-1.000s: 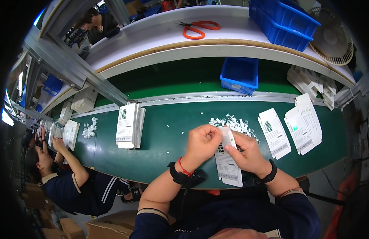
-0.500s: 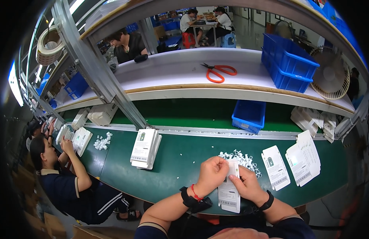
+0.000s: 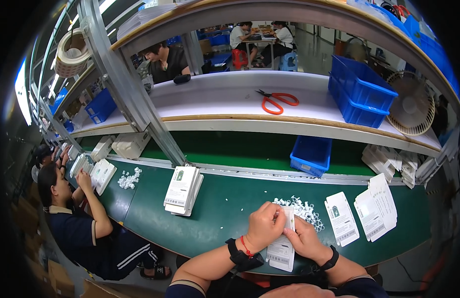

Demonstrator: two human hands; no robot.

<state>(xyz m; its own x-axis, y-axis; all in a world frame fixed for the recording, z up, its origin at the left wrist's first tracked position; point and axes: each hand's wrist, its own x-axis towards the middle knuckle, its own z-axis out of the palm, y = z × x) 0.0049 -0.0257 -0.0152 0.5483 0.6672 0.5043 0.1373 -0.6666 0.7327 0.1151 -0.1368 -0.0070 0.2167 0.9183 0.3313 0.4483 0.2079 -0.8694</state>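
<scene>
A flat white printed carton (image 3: pixel 280 254) stands on end at the front edge of the green bench. My right hand (image 3: pixel 310 240) grips its right side, thumb against the upper edge. My left hand (image 3: pixel 265 224) is closed at the carton's top, its fingers curled together; whatever they pinch is hidden. Just behind both hands lies a heap of small white plastic ring-like pieces (image 3: pixel 312 216). Another flat white carton (image 3: pixel 341 218) rests to the right of the heap, with overlapping cartons (image 3: pixel 375 211) beyond it. Further left sits a neat stack of similar cartons (image 3: pixel 181 191).
Across the back runs a shelf (image 3: pixel 230 99) bearing red-handled cutters (image 3: pixel 277 102) and blue bins (image 3: pixel 361 94). Under it sits another blue bin (image 3: pixel 311 156). A fan (image 3: pixel 410 104) stands at right. At my left, a co-worker (image 3: pixel 73 218) sits by white pieces (image 3: pixel 129 179).
The view has tilted up a little, so the bench and shelf appear lower. The carton leans slightly differently between my hands, which stay at its top and right side.
</scene>
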